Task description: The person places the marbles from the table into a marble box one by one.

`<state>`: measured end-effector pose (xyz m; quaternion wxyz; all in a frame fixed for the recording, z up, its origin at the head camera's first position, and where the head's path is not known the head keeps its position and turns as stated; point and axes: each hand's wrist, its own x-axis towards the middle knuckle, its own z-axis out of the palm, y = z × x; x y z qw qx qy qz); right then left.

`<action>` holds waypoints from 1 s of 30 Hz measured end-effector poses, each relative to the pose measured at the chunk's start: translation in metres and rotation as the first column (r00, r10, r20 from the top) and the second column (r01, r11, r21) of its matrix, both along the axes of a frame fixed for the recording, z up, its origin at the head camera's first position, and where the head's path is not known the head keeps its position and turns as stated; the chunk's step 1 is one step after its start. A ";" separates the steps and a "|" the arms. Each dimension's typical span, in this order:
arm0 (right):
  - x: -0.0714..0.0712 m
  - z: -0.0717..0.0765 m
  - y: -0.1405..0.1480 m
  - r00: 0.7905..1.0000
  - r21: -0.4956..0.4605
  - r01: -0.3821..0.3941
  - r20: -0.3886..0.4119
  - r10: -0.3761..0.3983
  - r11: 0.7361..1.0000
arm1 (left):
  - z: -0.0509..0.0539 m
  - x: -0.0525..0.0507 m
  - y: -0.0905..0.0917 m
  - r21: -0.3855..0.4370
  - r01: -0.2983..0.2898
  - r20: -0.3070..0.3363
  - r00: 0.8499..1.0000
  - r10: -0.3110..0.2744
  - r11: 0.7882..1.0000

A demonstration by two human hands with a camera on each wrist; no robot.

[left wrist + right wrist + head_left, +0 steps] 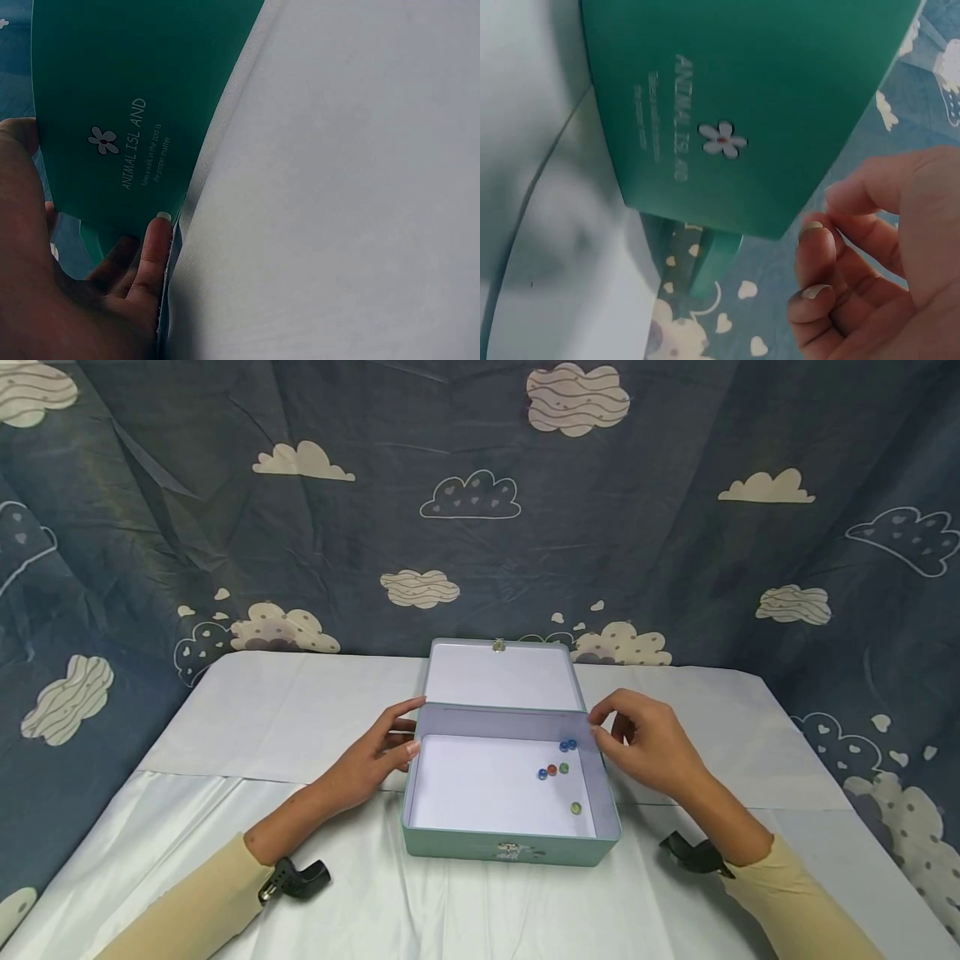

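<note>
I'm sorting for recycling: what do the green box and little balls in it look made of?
Green box: probably painted tin, smooth and low-sheen, given its thin walls, rounded corners and brassy clasp. Little balls: possibly glossy glass marbles, judging by their round shape and light spots; too small to rule out plastic.

Open box [457,842], marbles [552,769] inside — white cloth [337,877]

The head view looks forward-down over the box [480,785], close wrist views facing opposite sides.
</note>
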<state>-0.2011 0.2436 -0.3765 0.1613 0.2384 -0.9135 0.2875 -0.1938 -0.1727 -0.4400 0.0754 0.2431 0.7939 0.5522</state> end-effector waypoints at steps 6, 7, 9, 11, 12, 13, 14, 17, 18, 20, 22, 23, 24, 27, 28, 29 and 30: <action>-0.006 0.000 0.010 0.999 0.002 0.037 -0.012 -0.037 0.999 | 0.001 0.001 0.000 -0.007 -0.005 -0.001 1.000 0.005 1.000; -0.007 0.000 0.012 0.999 0.004 0.043 -0.014 -0.043 0.999 | 0.001 0.000 0.000 -0.009 -0.005 -0.001 1.000 0.005 1.000; -0.010 -0.002 0.016 0.998 0.008 0.059 -0.011 -0.059 0.998 | 0.001 0.000 0.000 -0.010 -0.004 -0.003 1.000 0.004 1.000; -0.013 -0.003 0.020 0.996 0.015 0.084 -0.003 -0.084 0.996 | 0.001 0.000 0.000 -0.009 -0.004 -0.002 1.000 0.004 1.000; -0.015 -0.003 0.022 0.996 0.016 0.094 -0.001 -0.094 0.995 | 0.001 0.000 0.000 -0.008 -0.003 -0.002 1.000 0.003 1.000; -0.016 -0.004 0.023 0.994 0.014 0.105 0.002 -0.105 0.994 | 0.001 0.000 0.000 -0.008 -0.004 -0.002 1.000 0.004 1.000; -0.017 -0.004 0.025 0.993 0.016 0.117 0.005 -0.117 0.993 | 0.001 0.000 0.000 -0.008 -0.004 -0.002 1.000 0.004 1.000; -0.020 -0.006 0.031 0.989 0.018 0.148 0.018 -0.148 0.989 | 0.000 0.000 0.000 -0.007 -0.003 -0.002 1.000 0.003 1.000; -0.022 -0.006 0.033 0.987 0.016 0.157 0.025 -0.157 0.988 | 0.000 0.000 0.000 -0.007 -0.004 -0.003 1.000 0.004 1.000; -0.024 -0.008 0.038 0.982 0.024 0.181 0.046 -0.182 0.983 | 0.000 0.000 0.000 -0.009 -0.003 -0.004 1.000 0.003 1.000; -0.026 -0.010 0.042 0.976 0.031 0.205 0.074 -0.207 0.978 | 0.000 0.000 0.000 -0.009 -0.003 -0.004 1.000 0.003 1.000; -0.027 -0.011 0.045 0.972 0.033 0.215 0.086 -0.217 0.976 | 0.000 0.000 0.000 -0.009 -0.004 -0.006 1.000 0.004 1.000; -0.029 -0.012 0.047 0.970 0.035 0.223 0.093 -0.225 0.974 | 0.000 0.000 0.000 -0.009 -0.005 -0.006 1.000 0.005 1.000; -0.032 -0.016 0.052 0.967 0.036 0.232 0.100 -0.234 0.972 | -0.001 -0.001 0.000 -0.009 -0.006 -0.009 1.000 0.006 1.000; -0.033 -0.017 0.054 0.968 0.036 0.230 0.095 -0.232 0.973 | -0.001 -0.001 0.000 -0.009 -0.006 -0.009 1.000 0.006 1.000; -0.033 -0.018 0.056 0.970 0.036 0.226 0.089 -0.228 0.974 | -0.001 -0.001 0.000 -0.009 -0.005 -0.009 1.000 0.005 1.000; -0.034 -0.019 0.057 0.971 0.038 0.222 0.083 -0.225 0.974 | 0.000 0.000 0.000 -0.009 -0.004 -0.007 1.000 0.004 1.000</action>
